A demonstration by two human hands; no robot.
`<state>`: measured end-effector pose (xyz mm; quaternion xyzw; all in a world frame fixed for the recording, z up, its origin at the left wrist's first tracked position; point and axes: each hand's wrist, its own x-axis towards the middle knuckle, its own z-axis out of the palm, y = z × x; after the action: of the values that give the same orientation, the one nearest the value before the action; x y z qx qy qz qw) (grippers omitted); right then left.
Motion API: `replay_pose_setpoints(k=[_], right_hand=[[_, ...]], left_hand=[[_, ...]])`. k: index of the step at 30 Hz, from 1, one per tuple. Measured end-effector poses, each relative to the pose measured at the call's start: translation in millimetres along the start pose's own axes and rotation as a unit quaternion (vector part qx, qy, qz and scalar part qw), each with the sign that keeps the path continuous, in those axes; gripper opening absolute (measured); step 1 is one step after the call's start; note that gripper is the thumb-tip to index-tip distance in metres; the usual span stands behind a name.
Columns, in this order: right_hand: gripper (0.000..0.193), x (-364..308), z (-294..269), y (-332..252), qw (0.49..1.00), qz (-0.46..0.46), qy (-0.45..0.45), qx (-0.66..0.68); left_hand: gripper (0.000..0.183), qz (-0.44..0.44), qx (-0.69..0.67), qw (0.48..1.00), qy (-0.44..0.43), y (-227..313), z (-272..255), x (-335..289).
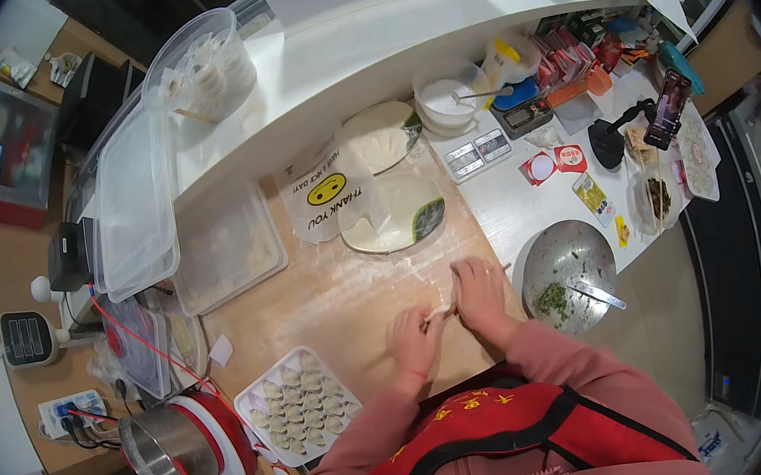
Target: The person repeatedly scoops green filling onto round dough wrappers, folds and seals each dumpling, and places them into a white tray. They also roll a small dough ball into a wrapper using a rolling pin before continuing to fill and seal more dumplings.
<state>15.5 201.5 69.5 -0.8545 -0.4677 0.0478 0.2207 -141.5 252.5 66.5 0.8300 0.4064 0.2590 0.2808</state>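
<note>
My left hand (pixel 413 341) is closed at the front of the floury wooden board (pixel 331 302), its fingertips at a small pale piece of dough (pixel 443 310). Just right of it, my right hand (pixel 482 298) curls over a thin wooden rolling pin (pixel 506 267). Only the pin's tip shows past the fingers; most of it is hidden. Left of my left forearm, several small filled dumplings (pixel 302 403) sit in rows in a white tray (pixel 250 401). Right of the board stands a metal bowl (pixel 585 254) with chopped green filling (pixel 554 303) and a spoon (pixel 597 294).
Behind my hands lie two round covered containers (pixel 393 226) and a printed plastic bag (pixel 323 202). A lidded clear box (pixel 228 248) stands at the left, near a mixer bowl (pixel 167 453). To the right are a scale (pixel 477 155) and a phone on a stand (pixel 668 110).
</note>
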Motion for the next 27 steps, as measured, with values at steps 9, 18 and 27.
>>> replay_pose_setpoints(k=[9,18,27], right_hand=[[0.031,12.9,0.9,-1.5,0.999,0.032,-0.014,0.017],[0.027,49.1,10.5,-8.0,0.997,0.053,0.034,0.033],[0.027,45.9,18.3,-8.5,0.995,0.028,0.068,0.065]], left_hand=[[0.02,-0.014,0.003,0.999,-0.031,-6.5,-8.3,6.2],[0.016,0.037,0.063,0.997,-0.029,-20.1,2.1,32.8],[0.011,0.044,0.075,0.996,-0.016,-12.5,1.9,35.3]])
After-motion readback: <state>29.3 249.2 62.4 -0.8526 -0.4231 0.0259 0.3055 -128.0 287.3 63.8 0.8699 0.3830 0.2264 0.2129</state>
